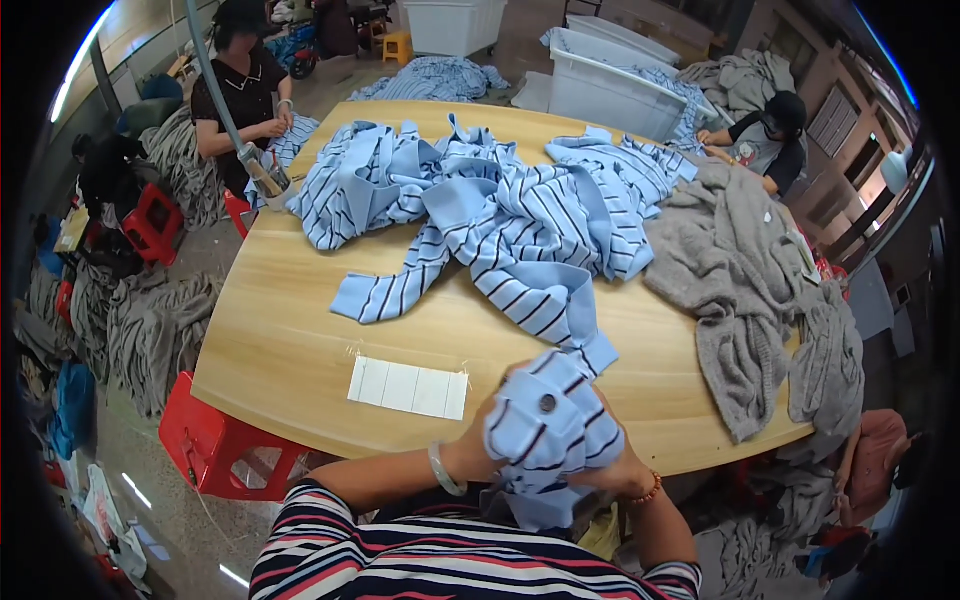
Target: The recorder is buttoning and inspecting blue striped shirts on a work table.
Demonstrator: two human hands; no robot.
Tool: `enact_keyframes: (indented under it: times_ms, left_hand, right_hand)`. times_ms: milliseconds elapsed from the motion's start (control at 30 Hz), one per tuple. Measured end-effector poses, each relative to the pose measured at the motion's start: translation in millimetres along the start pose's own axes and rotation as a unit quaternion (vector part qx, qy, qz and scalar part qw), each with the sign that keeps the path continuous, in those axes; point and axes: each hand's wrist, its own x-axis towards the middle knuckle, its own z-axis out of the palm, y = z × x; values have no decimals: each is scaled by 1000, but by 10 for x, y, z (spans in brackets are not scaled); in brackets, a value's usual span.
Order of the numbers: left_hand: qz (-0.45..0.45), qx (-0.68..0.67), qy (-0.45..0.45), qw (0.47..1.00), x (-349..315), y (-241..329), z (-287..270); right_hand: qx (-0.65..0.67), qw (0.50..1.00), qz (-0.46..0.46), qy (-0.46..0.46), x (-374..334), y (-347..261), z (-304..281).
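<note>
Bunched pale-blue, dark-striped knit garment [558,436] at near edge of light-brown wood-grain table [275,335] | grip: left hand [477,440] and right hand [622,472] closed around it, fingers mostly hidden, firmness uncertain | risk: we judge slack folds could drop lapward if either loosens

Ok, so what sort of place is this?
Probably a garment workshop: striped blue garments heaped on a wooden table, grey knitwear piled on the floor, and a large white bin holding more striped cloth.
</note>
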Motion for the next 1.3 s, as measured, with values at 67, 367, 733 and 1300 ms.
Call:
enact_keyframes:
  times_ms: [67, 367, 733, 1300]
  left_hand:
    - [-87, -128, 10, 988, 37, 141, 22]
    - [-72, 251, -36, 965, -623, -621, -837]
    - [-94, 309, -49, 945, -418, -477, -645]
    - [-61, 345, -30, 936, 20, -609, -895]
  right_hand:
    - [-29, 986, 154, -50, -200, 110, -269]
    - [-531, 710, 343, -311, -89, -629, -1063]
    - [-571, 612, -479, 263, 3722, -1231, -1935]
    - [-477, 749, 221, 403, 3654, 1993, -3563]
